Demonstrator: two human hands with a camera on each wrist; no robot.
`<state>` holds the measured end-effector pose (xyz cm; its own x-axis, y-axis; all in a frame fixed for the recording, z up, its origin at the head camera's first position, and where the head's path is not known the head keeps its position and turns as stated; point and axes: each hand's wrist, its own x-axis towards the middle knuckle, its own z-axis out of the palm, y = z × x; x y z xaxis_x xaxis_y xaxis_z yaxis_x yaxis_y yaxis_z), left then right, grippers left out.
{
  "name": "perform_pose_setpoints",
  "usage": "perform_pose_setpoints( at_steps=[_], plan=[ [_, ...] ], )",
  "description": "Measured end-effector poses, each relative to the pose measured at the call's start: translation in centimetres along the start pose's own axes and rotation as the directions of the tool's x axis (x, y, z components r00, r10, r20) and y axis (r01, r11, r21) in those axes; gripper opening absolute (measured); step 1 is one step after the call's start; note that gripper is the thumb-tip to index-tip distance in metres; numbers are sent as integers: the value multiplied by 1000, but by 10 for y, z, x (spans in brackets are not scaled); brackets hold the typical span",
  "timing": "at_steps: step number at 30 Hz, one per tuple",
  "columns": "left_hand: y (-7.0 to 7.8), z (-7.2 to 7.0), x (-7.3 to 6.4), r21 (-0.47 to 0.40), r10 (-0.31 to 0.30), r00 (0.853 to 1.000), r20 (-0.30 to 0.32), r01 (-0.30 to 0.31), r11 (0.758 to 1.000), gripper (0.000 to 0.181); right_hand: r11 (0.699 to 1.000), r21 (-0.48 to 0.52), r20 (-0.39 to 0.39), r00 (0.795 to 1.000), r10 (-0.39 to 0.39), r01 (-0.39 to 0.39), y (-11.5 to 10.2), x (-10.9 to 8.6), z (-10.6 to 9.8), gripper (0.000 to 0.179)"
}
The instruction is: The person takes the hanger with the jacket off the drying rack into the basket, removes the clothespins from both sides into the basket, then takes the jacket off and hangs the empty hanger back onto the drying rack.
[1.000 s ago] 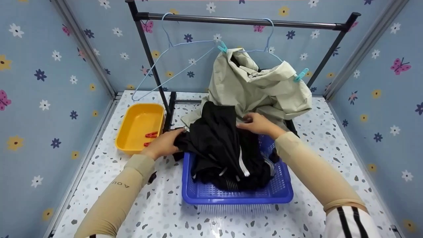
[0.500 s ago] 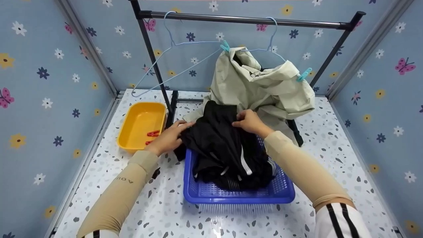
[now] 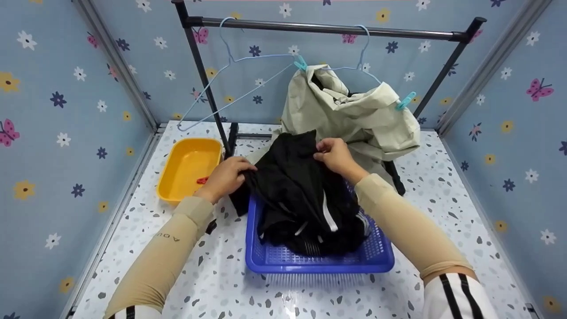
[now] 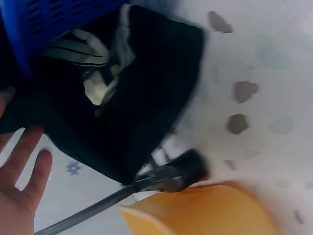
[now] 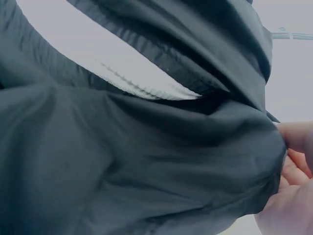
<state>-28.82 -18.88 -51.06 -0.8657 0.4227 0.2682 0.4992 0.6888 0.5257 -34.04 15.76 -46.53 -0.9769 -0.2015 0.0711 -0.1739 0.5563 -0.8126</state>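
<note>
A black garment (image 3: 292,177) with a white stripe lies bunched in and over a blue basket (image 3: 319,268). Its upper part is raised between both hands. My left hand (image 3: 227,177) pinches the garment's left edge; in the left wrist view, some of its fingers are hidden behind the black cloth (image 4: 142,98). With thumb and fingers, my right hand (image 3: 337,155) pinches the upper right edge, which the right wrist view shows close up, the cloth (image 5: 146,166) stretching away from the fingertips. Behind, a pale green garment (image 3: 350,115) hangs on a blue hanger (image 3: 361,53), held by turquoise clothespins (image 3: 405,101).
A black rack's top bar (image 3: 283,25) spans the back. Another blue hanger (image 3: 195,104) hangs from it at the left, without a garment. A yellow tub (image 3: 170,177) holding a red clothespin (image 3: 202,180) stands by the left hand. Flowered walls (image 3: 57,133) enclose the speckled table (image 3: 212,274).
Both hands have shifted slightly on the black garment's edges. Its upper right corner has risen, and its top edge now slants. One red clothespin has become hidden behind the left hand.
</note>
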Motion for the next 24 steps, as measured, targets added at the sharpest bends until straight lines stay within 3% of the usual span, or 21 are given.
perform_pose_setpoints(
  at_steps=[7, 11, 15, 20, 24],
  plan=[
    [29, -20, 15, -63, -36, 997, -61, 32, 997, 40, 991, 125, -57, 997, -48, 54, -16, -4, -23, 26],
    [51, -29, 21, -87, -22, 996, -92, 14, 996, 38, 984, 162, -23, 997, -75, 78, -26, -11, -38, 39],
    [75, -34, 23, -137, 25, 994, -106, -40, 990, 41, 977, 155, 28, 988, -151, 145, -30, -21, -53, 36],
    [98, -32, 25, -209, 111, 992, -68, -123, 970, 39, 956, 154, 143, 952, -272, 250, -29, -38, -75, 28],
    [111, -27, 24, -267, 136, 991, -11, -134, 954, 31, 931, 105, 266, 893, -364, 348, -22, -53, -90, 23]
  ],
)
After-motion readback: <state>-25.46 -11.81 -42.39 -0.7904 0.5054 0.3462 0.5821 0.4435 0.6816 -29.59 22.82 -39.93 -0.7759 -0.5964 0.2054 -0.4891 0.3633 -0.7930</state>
